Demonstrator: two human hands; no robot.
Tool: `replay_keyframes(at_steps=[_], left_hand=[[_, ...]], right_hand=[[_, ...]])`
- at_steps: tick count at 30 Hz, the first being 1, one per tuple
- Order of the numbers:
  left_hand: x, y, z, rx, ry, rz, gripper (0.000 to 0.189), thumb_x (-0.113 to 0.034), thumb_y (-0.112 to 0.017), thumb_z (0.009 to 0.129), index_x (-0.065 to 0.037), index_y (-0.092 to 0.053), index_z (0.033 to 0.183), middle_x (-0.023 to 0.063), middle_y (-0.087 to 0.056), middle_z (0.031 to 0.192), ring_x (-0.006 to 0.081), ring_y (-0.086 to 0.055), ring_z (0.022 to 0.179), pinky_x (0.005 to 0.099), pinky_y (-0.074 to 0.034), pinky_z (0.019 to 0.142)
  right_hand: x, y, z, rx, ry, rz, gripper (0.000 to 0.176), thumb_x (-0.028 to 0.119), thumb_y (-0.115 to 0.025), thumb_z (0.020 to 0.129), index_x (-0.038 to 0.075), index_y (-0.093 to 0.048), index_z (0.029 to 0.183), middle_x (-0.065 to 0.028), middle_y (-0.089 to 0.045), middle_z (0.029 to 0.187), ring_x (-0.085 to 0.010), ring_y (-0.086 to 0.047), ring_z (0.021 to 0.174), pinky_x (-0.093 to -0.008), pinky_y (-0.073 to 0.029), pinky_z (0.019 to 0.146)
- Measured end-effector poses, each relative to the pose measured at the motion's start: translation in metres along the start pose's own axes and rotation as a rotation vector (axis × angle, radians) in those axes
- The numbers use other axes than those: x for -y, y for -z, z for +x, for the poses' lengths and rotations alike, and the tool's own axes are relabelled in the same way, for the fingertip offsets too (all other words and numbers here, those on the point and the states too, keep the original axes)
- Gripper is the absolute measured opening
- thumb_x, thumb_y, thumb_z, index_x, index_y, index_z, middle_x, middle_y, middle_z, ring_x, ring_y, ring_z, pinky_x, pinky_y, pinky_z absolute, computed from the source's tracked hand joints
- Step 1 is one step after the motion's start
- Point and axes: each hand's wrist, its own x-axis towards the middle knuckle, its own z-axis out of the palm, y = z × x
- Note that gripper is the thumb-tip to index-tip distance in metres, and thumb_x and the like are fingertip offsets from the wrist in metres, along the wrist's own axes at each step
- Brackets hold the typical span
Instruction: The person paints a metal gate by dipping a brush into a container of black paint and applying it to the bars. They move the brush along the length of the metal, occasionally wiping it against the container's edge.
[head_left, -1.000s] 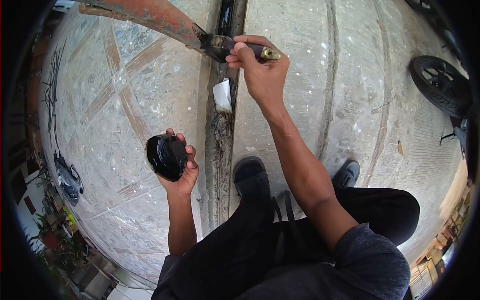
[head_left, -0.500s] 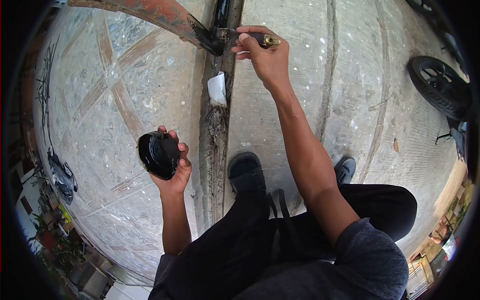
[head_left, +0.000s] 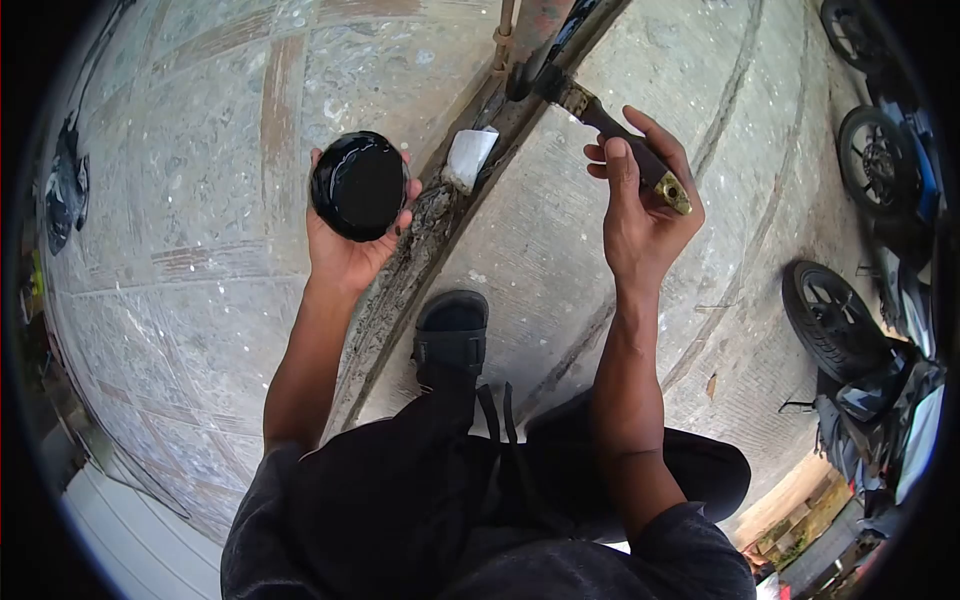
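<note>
My left hand [head_left: 345, 255] is closed around a small round container [head_left: 322, 188] with glossy black liquid inside, its opening facing up. Between the fingers and thumb of my right hand [head_left: 648, 225] is a paintbrush [head_left: 630, 145] with a dark handle and a brass-coloured end. Its blackened bristles point up and left, overlapping the black-coated strip [head_left: 572, 32] along the groove. Just left of the bristles stands a rusty metal rod [head_left: 503, 40]. A crumpled white scrap [head_left: 470, 157] lies in the groove between my hands.
A rough, dirt-filled groove [head_left: 395, 285] runs diagonally across the concrete ground [head_left: 540, 250]. My sandalled foot [head_left: 450, 335] is beside it. Motorcycle wheels [head_left: 832, 318] and parts line the right edge. A dark plastic-like bundle [head_left: 68, 190] lies far left.
The view has turned and shifted. The container has come up level from a tilt, and the paintbrush has moved right, away from the foot of the rusty metal piece.
</note>
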Motion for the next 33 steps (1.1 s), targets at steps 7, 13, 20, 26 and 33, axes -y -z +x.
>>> replay_keyframes(at_steps=[7, 13, 20, 26, 33], left_hand=[[0.007, 0.008, 0.012, -0.059, -0.127, 0.114, 0.068, -0.063, -0.044, 0.095, -0.003, -0.059, 0.122, 0.0187, -0.067, 0.112, 0.0327, -0.070, 0.097, 0.0439, -0.065, 0.070], [0.005, 0.025, 0.001, -0.134, -0.120, 0.157, 0.067, -0.063, -0.044, 0.095, -0.004, -0.059, 0.123, 0.0158, -0.068, 0.114, 0.0260, -0.071, 0.096, 0.0443, -0.064, 0.075], [0.003, 0.034, 0.010, -0.156, -0.101, 0.111, 0.069, -0.061, -0.046, 0.095, 0.000, -0.057, 0.125, 0.0209, -0.067, 0.112, 0.0354, -0.069, 0.097, 0.0432, -0.064, 0.070], [0.012, 0.033, 0.026, -0.138, -0.036, 0.096, 0.066, -0.060, -0.045, 0.096, -0.002, -0.059, 0.124, 0.0179, -0.067, 0.114, 0.0277, -0.071, 0.096, 0.0422, -0.065, 0.072], [0.032, 0.018, 0.045, -0.121, -0.029, 0.231, 0.064, -0.060, -0.042, 0.097, -0.004, -0.060, 0.122, 0.0125, -0.069, 0.110, 0.0199, -0.071, 0.096, 0.0363, -0.064, 0.075]], right_hand=[[-0.068, -0.051, 0.018, 0.514, 0.380, -0.711, 0.018, 0.003, -0.064, 0.088, 0.003, -0.070, 0.105, -0.0138, -0.068, 0.091, -0.0281, -0.069, 0.073, -0.0340, -0.055, 0.067], [-0.057, -0.063, 0.012, 0.317, 0.539, -0.806, 0.022, 0.003, -0.064, 0.088, 0.006, -0.069, 0.109, -0.0124, -0.067, 0.091, -0.0284, -0.068, 0.071, -0.0355, -0.054, 0.062], [-0.051, -0.053, 0.021, 0.454, 0.504, -0.854, 0.018, 0.007, -0.065, 0.087, 0.006, -0.070, 0.104, -0.0128, -0.065, 0.087, -0.0316, -0.065, 0.065, -0.0389, -0.054, 0.060], [0.010, -0.037, 0.016, 0.342, 0.630, -0.727, 0.020, -0.005, -0.065, 0.086, 0.002, -0.070, 0.105, -0.0119, -0.067, 0.087, -0.0216, -0.068, 0.070, -0.0305, -0.053, 0.061], [0.072, -0.021, -0.017, 0.605, 0.223, -0.354, 0.019, 0.006, -0.066, 0.092, -0.006, -0.067, 0.107, -0.0123, -0.069, 0.086, -0.0157, -0.070, 0.075, -0.0244, -0.056, 0.061]])
